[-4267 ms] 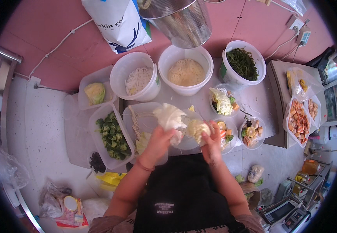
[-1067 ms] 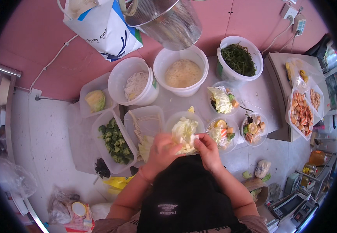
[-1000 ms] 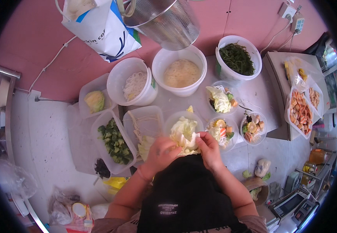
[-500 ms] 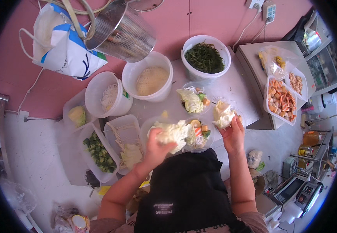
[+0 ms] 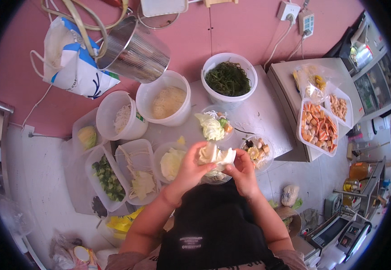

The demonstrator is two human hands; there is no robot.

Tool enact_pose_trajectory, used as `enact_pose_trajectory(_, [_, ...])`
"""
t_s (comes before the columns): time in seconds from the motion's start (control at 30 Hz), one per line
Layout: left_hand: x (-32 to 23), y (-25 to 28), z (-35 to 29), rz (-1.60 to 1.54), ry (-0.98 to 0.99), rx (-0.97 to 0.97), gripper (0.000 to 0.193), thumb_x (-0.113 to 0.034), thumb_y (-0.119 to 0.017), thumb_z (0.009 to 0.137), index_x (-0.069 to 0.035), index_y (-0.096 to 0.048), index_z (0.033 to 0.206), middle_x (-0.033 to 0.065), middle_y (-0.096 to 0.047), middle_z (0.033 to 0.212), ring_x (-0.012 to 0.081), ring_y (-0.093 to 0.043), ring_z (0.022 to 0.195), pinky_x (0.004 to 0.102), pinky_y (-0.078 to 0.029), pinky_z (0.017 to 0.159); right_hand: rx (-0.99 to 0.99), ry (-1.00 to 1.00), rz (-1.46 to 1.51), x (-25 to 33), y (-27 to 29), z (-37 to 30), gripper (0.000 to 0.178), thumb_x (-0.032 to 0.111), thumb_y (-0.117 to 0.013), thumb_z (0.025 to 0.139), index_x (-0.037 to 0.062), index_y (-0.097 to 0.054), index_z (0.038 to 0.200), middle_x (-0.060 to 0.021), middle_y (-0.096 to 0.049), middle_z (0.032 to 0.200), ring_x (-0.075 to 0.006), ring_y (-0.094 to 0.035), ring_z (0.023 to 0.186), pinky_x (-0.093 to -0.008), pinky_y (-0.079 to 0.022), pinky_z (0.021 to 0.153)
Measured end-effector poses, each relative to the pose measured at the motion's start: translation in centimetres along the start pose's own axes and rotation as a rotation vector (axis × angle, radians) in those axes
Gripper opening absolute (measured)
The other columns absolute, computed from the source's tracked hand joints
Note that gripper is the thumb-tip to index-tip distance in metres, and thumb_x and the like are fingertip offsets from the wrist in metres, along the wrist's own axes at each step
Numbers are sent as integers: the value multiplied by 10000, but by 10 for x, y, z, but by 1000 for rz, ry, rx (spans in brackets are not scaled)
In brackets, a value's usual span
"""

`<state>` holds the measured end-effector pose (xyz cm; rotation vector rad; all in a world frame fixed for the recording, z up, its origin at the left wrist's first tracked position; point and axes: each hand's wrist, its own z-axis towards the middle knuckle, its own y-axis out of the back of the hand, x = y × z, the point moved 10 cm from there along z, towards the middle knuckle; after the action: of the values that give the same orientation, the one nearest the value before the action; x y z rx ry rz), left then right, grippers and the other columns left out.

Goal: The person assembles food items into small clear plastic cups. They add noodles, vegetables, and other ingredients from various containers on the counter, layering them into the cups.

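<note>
Pale cabbage leaves (image 5: pixel 217 154) are held up between my two hands in front of my apron. My left hand (image 5: pixel 190 167) is closed around their left side, and my right hand (image 5: pixel 243 174) grips their right side. Just below them, a clear bowl (image 5: pixel 216 181) is mostly covered by my hands. Beyond it, another clear bowl has a large cabbage piece (image 5: pixel 212 129) in it with broccoli and noodles. At my right hand's far side stands a clear bowl (image 5: pixel 271 152) of corn and mixed chunks. Left of my left hand, more cabbage leaves (image 5: pixel 171 163) lie in a clear container.
White buckets hold dark green seaweed strips (image 5: pixel 228 79), pale noodles (image 5: pixel 168 102) and white noodles (image 5: pixel 122 119). Trays of broccoli (image 5: pixel 107 176) and enoki-like strands (image 5: pixel 134 162) stand at left. A tray of orange and tan chunks (image 5: pixel 317 128) sits at right. A perforated metal strainer (image 5: pixel 139 51) hangs above.
My right hand has come leftward from the right-hand bowl, and both hands now meet on the cabbage. The right-hand bowl's contents now show. The view has shifted slightly.
</note>
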<state>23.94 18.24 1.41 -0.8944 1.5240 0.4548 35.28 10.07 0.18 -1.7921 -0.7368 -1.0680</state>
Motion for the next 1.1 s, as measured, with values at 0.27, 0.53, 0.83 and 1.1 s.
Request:
enact_pose_trajectory(0.27, [11,69,-49,-437,141,-312,344,-44,-569,859,-101,-397,1151,54,-519,1131,196,-558,1023,368,-520,815,84,106,-216,-19,-48,15,373,-45,-654,764,53,-447,1058,-64,-539,1051,-172,-528,992,-307,-455,848])
enact_pose_trajectory(0.53, [6,133,-89,-551,-89,-564,356,-18,-497,896,-91,-395,1228,78,-519,1175,235,-558,1055,394,-530,819,223,-125,-120,-46,-76,25,342,-12,-557,847,42,-428,1159,-104,-579,1075,-206,-584,971,-340,-535,745])
enact_pose_trajectory(0.83, [13,125,-100,-502,-88,-356,395,20,-577,834,-79,-452,1196,74,-507,1179,227,-537,1078,372,-494,880,577,-38,-258,-53,-142,15,600,23,-664,780,91,-339,1281,-117,-532,1180,-220,-524,1085,-373,-424,927])
enact_pose_trajectory(1.1, [-57,107,-109,701,-420,-479,545,54,-741,620,-80,-513,1097,99,-461,1112,250,-492,1051,344,-411,910,400,-45,-301,-54,-132,13,409,-69,-640,773,53,-366,1051,-103,-555,997,-170,-581,943,-294,-523,743])
